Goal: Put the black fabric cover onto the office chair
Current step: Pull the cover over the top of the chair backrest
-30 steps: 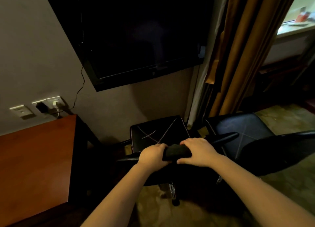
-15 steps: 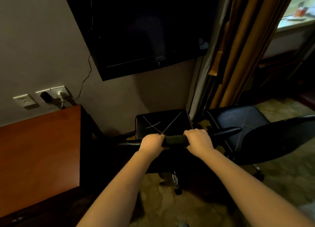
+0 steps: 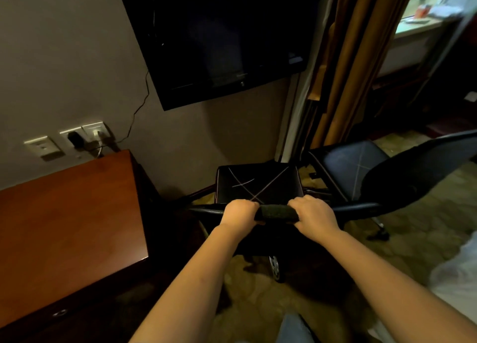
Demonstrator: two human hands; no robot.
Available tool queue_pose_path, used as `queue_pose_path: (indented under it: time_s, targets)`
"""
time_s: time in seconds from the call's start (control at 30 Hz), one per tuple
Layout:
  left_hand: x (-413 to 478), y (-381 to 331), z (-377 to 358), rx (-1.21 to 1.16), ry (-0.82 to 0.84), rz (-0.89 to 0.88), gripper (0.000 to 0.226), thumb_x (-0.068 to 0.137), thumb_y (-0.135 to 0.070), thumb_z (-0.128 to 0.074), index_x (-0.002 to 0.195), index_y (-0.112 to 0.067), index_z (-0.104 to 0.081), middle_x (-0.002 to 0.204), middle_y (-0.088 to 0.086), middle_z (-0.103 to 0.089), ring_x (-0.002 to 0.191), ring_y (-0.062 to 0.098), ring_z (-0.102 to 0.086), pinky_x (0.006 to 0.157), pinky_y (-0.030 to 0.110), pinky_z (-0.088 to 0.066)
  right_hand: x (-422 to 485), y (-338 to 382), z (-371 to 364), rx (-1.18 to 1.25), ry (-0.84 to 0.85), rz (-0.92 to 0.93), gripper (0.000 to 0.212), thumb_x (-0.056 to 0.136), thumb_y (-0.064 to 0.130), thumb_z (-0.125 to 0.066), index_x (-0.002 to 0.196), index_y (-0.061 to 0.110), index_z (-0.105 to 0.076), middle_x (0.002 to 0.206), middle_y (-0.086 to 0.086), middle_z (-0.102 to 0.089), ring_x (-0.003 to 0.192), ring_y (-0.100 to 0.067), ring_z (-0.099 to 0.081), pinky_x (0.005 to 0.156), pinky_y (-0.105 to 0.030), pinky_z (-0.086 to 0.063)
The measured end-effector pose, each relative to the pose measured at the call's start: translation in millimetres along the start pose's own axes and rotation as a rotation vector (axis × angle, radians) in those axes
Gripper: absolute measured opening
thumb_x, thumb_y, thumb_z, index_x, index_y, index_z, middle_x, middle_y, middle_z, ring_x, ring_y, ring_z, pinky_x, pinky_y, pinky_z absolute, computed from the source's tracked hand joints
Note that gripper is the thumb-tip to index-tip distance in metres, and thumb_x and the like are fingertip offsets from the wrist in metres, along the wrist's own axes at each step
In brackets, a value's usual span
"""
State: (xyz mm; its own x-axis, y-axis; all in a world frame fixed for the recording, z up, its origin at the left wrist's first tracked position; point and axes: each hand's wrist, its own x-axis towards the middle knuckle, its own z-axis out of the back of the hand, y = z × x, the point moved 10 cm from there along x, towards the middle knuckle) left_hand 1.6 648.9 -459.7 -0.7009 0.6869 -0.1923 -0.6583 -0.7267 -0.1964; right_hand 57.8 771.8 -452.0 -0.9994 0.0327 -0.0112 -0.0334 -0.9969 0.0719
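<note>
Both hands sit wider apart than a second ago, when they nearly met, and a longer stretch of the rolled fabric shows between them. Largest is the office chair [image 3: 258, 182], standing just off the right edge of the desk [image 3: 69, 213]. It is seen from behind and above, so its backrest reads as a thin dark bar in front of the cross-stitched seat. The black fabric cover [image 3: 277, 212] lies bunched on the middle of the backrest's top edge, and as far as I can tell it caps only that edge. The step in hand looks like seating the cover's opening over the backrest top. The next move likely calls for spreading it toward both corners of the backrest, then drawing it down evenly. The left hand [image 3: 240, 212] and right hand [image 3: 313, 215] are each curled tight, knuckles up, gripping the cover's ends against the top edge.
</note>
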Motion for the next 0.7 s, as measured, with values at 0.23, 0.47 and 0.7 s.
queue_pose_path:
  time_s: [0.23, 0.47, 0.7]
  targets:
    - [-28, 4, -8, 0.031, -0.041, 0.044, 0.039, 0.089, -0.039, -0.065, 0.12, -0.016, -0.06, 0.107, 0.003, -0.066, 0.1, 0.024, -0.062, 0.081, 0.033, -0.047, -20, 21, -1, 0.022, -0.052, 0.044, 0.024, 0.079, 0.025, -0.068, 0.102, 0.026, -0.061, 0.098, 0.007, -0.062, 0.099, -0.018, -0.056, 0.075, -0.03, -0.043]
    - [-43, -5, -6, 0.113, -0.103, 0.086, 0.044, 0.088, -0.05, -0.063, 0.114, -0.015, -0.061, 0.097, 0.003, -0.066, 0.09, 0.024, -0.063, 0.064, 0.03, -0.042, -15, 18, -3, 0.035, 0.031, 0.115, 0.017, 0.082, 0.034, -0.07, 0.095, 0.032, -0.059, 0.093, 0.007, -0.063, 0.094, -0.018, -0.06, 0.07, -0.03, -0.048]
    - [-74, -17, 7, 0.276, -0.429, 0.216, 0.046, 0.078, -0.066, -0.063, 0.087, -0.02, -0.062, 0.085, 0.001, -0.063, 0.085, 0.025, -0.063, 0.065, 0.03, -0.041, -13, 28, 5, 0.006, -0.061, 0.266, 0.023, 0.079, 0.044, -0.072, 0.092, 0.028, -0.063, 0.081, 0.006, -0.061, 0.085, -0.019, -0.061, 0.061, -0.028, -0.039]
